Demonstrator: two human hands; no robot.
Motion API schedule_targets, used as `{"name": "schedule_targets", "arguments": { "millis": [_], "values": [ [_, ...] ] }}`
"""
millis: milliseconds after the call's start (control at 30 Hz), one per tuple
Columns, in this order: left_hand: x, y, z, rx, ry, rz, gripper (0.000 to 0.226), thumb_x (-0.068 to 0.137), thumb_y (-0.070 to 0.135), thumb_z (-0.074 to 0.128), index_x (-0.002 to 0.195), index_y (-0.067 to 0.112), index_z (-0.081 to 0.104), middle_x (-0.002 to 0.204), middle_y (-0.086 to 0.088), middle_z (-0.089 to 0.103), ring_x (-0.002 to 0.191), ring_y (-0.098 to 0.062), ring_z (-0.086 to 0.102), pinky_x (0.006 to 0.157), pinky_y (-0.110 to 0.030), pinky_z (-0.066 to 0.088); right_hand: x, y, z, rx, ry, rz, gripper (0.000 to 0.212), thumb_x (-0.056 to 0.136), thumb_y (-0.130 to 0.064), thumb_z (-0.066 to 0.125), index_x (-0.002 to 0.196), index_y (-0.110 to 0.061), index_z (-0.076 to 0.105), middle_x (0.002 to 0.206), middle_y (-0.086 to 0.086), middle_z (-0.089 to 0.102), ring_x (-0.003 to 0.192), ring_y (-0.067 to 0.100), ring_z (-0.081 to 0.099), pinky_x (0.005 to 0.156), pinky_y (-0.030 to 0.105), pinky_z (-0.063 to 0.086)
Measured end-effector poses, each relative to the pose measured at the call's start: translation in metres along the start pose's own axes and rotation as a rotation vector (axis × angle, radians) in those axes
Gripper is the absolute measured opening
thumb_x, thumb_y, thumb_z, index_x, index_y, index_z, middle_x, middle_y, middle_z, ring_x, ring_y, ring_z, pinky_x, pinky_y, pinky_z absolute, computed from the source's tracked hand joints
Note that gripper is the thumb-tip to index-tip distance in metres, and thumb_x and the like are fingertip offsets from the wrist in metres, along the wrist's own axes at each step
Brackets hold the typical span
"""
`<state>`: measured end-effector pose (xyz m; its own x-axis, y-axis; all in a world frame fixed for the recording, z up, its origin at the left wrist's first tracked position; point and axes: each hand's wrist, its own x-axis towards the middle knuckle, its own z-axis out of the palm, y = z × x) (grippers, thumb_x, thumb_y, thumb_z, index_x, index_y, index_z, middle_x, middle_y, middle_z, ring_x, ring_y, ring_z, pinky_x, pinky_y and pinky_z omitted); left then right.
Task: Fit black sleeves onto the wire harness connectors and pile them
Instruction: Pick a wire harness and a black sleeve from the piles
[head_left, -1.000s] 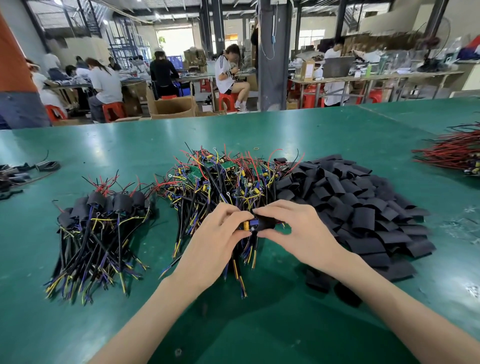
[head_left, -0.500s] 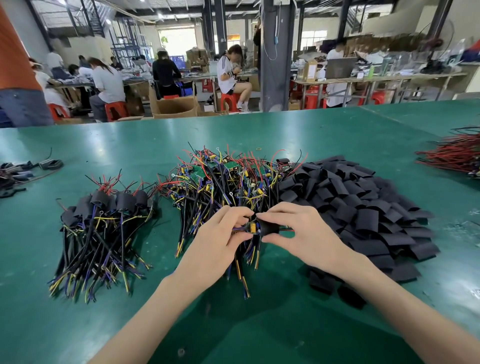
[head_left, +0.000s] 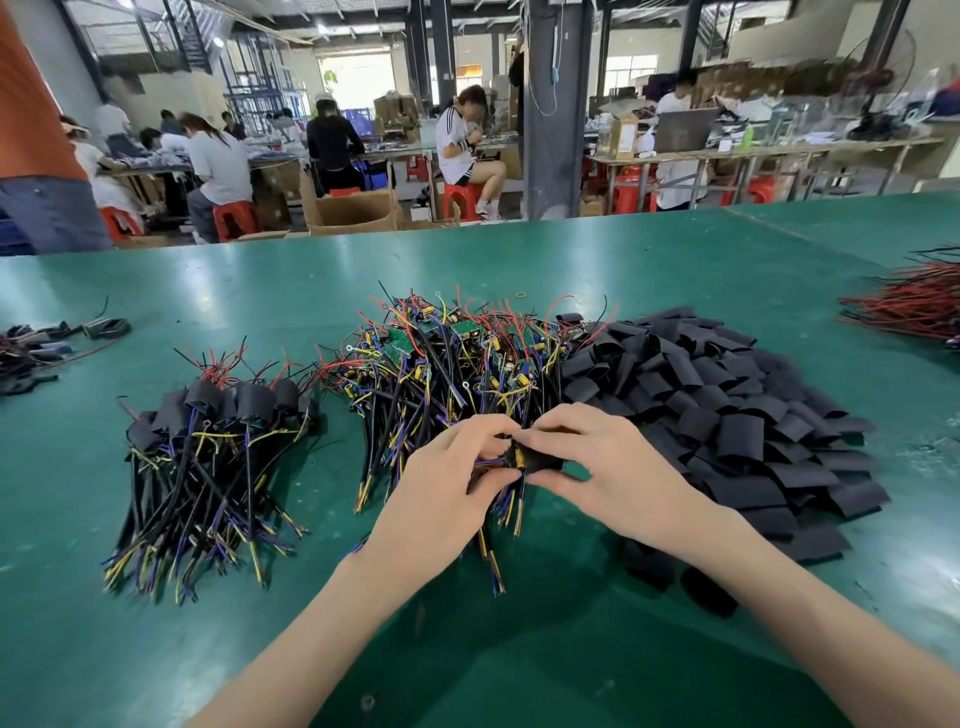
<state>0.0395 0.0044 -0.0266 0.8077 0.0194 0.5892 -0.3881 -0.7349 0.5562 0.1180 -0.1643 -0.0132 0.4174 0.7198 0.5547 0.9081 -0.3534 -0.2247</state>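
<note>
Head view put the grip dead centre: the right hand (head_left: 613, 467) pinched a black sleeve (head_left: 540, 460) between thumb and fingertips, while the left hand (head_left: 447, 483) pinched the connector end of a harness (head_left: 500, 519). The two hands met so closely that the sleeve's mouth sat right at the connector. Fingers covered the joint, so I could not tell how far on the sleeve was. Only a speck of yellow showed at its edge, and I took this one for half fitted at best. The harness's coloured wires trailed down from the left hand towards the green table (head_left: 519, 260). To the left, well apart from the hands, lay the sleeved pile (head_left: 218, 457), a modest bundle with black caps at its far end and wire tails fanned towards the person. Just beyond the hands sat the bare harnesses (head_left: 457, 364), a thick tangle with small green boards showing. Touching it on the right were the spare sleeves (head_left: 727, 415), a broad flat heap. Going by those three heaps, the job looked less than half done, with far more waiting than finished. A bundle of red wires (head_left: 909, 306) lay at the table's far right edge, and other workers sat at benches behind.
</note>
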Motion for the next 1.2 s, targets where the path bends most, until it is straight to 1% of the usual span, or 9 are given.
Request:
{"name": "schedule_targets", "arguments": {
  "millis": [167,333,400,467,600,733,833,967,1200],
  "values": [
    [0.000,0.000,0.001,0.001,-0.005,0.002,0.043,0.079,0.006,0.074,0.114,0.028,0.059,0.093,0.025,0.058,0.094,0.014,0.056,0.086,-0.002,0.039,0.000,0.000,-0.001,0.128,-0.022,0.029,0.035,0.076,-0.013,0.078,0.109,-0.006,0.070,0.095,0.005,0.065,0.084,0.018,0.062,0.078,0.036,0.053],
    [0.008,0.001,-0.010,-0.098,-0.021,-0.152,0.040,0.083,0.015,0.071,0.113,0.033,0.053,0.100,0.016,0.064,0.083,0.002,0.062,0.077,-0.006,0.043,0.001,0.001,0.000,0.243,0.066,0.132,0.034,0.076,-0.017,0.078,0.108,-0.011,0.071,0.098,0.000,0.066,0.082,0.009,0.062,0.080,0.019,0.047],
    [0.010,-0.002,-0.013,-0.071,-0.042,-0.216,0.019,0.087,0.014,0.066,0.099,0.027,0.061,0.085,0.015,0.065,0.071,-0.001,0.061,0.069,-0.007,0.041,0.002,0.001,0.001,0.222,0.083,0.154,0.035,0.075,-0.020,0.078,0.108,-0.011,0.071,0.100,0.000,0.067,0.085,0.008,0.061,0.083,0.013,0.043],
    [0.009,-0.003,-0.013,-0.076,-0.046,-0.240,0.015,0.088,0.008,0.064,0.085,0.022,0.066,0.067,0.016,0.062,0.060,0.002,0.057,0.063,-0.006,0.039,0.002,0.000,0.003,0.232,0.082,0.181,0.040,0.075,-0.022,0.078,0.111,-0.011,0.069,0.103,-0.002,0.064,0.086,0.005,0.058,0.083,0.012,0.042],
    [0.009,-0.003,-0.014,-0.097,0.039,-0.245,0.016,0.087,0.005,0.064,0.079,0.019,0.067,0.066,0.019,0.062,0.064,0.008,0.054,0.065,-0.004,0.036,0.002,0.002,0.003,0.277,0.028,0.346,0.046,0.075,-0.025,0.077,0.117,-0.014,0.061,0.096,-0.008,0.058,0.075,0.010,0.054,0.074,0.015,0.041],
    [0.010,-0.005,-0.014,-0.138,0.067,-0.277,0.015,0.086,0.006,0.066,0.079,0.019,0.067,0.071,0.012,0.065,0.064,0.003,0.055,0.065,-0.007,0.040,0.003,0.006,0.000,0.253,-0.052,0.355,0.017,0.083,-0.020,0.069,0.095,-0.009,0.065,0.082,0.003,0.060,0.076,0.020,0.053,0.072,0.024,0.039],
    [0.009,-0.003,-0.013,-0.160,0.067,-0.306,0.015,0.085,0.006,0.067,0.079,0.019,0.068,0.067,0.013,0.063,0.061,0.003,0.052,0.062,-0.008,0.039,0.003,0.003,-0.001,0.231,-0.107,0.339,0.025,0.088,-0.019,0.063,0.078,0.003,0.058,0.069,0.006,0.051,0.066,0.024,0.044,0.064,0.033,0.035],
    [0.008,-0.002,-0.011,-0.153,0.078,-0.304,0.014,0.085,0.008,0.067,0.078,0.020,0.068,0.066,0.015,0.063,0.060,0.003,0.051,0.060,-0.008,0.038,0.003,-0.003,0.000,0.173,-0.178,0.355,0.032,0.092,-0.022,0.058,0.080,0.009,0.058,0.080,0.015,0.060,0.075,0.032,0.055,0.072,0.043,0.042],
    [0.006,-0.002,-0.006,-0.112,0.071,-0.257,0.019,0.084,0.004,0.066,0.076,0.021,0.066,0.068,0.016,0.061,0.061,0.001,0.050,0.060,-0.010,0.038,0.003,-0.012,-0.002,0.017,-0.225,0.275,0.030,0.094,-0.024,0.054,0.082,0.003,0.060,0.087,0.014,0.063,0.083,0.029,0.058,0.076,0.038,0.041]
  ]
}}
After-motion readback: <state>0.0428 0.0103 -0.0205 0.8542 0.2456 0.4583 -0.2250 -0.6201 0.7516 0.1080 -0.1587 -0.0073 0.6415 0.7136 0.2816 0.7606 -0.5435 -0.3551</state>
